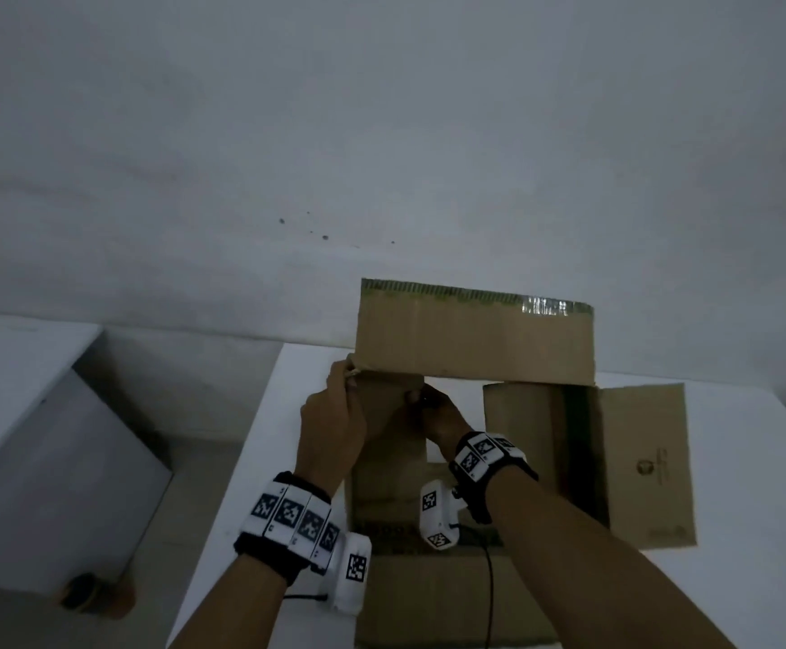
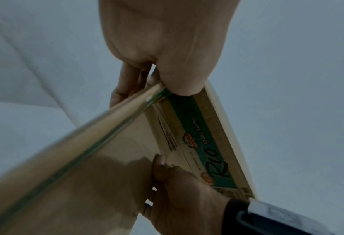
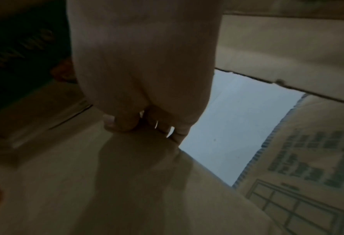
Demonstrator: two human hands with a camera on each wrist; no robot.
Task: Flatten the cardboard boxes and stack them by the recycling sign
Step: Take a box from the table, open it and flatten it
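A brown cardboard box stands open on the white table. Its far flap stands upright and its right flap lies spread outward. My left hand pinches the box's left flap at its far corner, thumb over the edge. My right hand grips the same flap from inside the box, fingers curled on its edge. In the left wrist view my left hand clamps the cardboard edge beside a green printed side panel, with my right hand lower down. The right hand is dim in its own wrist view.
A white cabinet stands to the left, across a gap of floor. A brown round object lies on the floor beside it. A plain grey wall rises right behind the table. A thin black cable hangs from my right wrist.
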